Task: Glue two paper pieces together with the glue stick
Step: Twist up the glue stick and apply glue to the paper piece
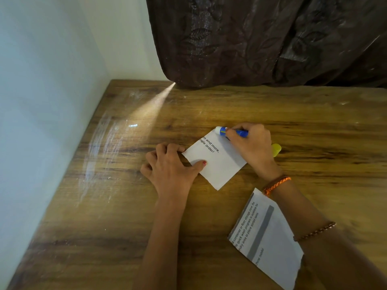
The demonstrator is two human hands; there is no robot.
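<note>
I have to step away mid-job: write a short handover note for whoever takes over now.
Left hand: pins the small paper piece flat on the table.
Right hand: grip on the glue stick, its white tip at the paper's far corner.
Yellow cap lies behind the right hand.
Second paper piece waits near the right forearm, apart.
Done: stick uncapped, gluing under way.
Left: finish the glue, press the pieces together.
</note>
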